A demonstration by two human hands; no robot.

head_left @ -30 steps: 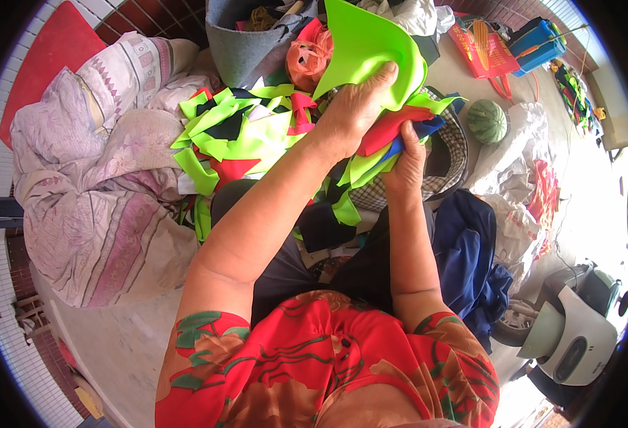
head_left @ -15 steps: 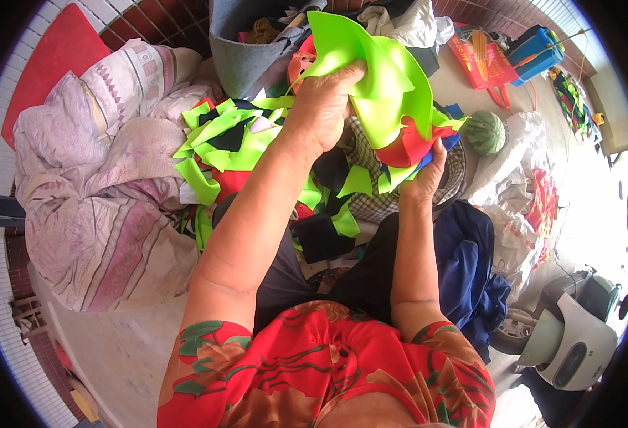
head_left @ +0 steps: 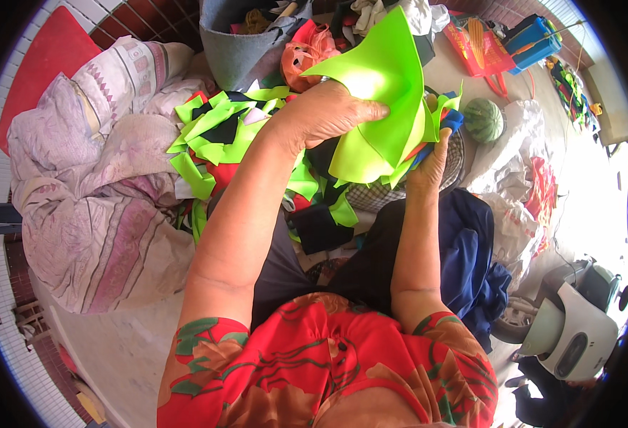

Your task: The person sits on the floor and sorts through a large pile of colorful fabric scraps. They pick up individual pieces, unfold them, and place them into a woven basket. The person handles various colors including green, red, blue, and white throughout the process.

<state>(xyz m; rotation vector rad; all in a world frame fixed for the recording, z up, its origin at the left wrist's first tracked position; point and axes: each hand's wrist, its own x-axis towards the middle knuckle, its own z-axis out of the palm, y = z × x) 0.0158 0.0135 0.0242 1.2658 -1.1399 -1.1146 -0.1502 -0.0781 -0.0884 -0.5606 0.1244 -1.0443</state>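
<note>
My left hand (head_left: 332, 114) is closed on a large neon-green fabric piece (head_left: 382, 93), with the thumb across its face. The piece stands up in a fold and hangs toward my right hand (head_left: 430, 162). That hand grips a small bundle of fabric scraps (head_left: 428, 139), where green, blue and a little red show; its fingers are partly hidden behind the cloth. Below both hands lies a checked cloth (head_left: 374, 200), largely covered. A heap of green, black and red fabric scraps (head_left: 221, 135) spreads to the left, and a black piece (head_left: 321, 228) lies near my knees.
Pale patterned cloth bundles (head_left: 107, 171) fill the left side. A grey fabric bin (head_left: 239, 53) and a coral bag (head_left: 307, 57) stand at the back. On the right are a watermelon (head_left: 485, 120), white plastic bags (head_left: 521, 157), dark blue cloth (head_left: 464, 250) and a white wheeled machine (head_left: 578, 335).
The large green piece has come down and over toward my right hand, hiding most of the red scrap there. My left hand has lowered and turned, its thumb now on the cloth's near face.
</note>
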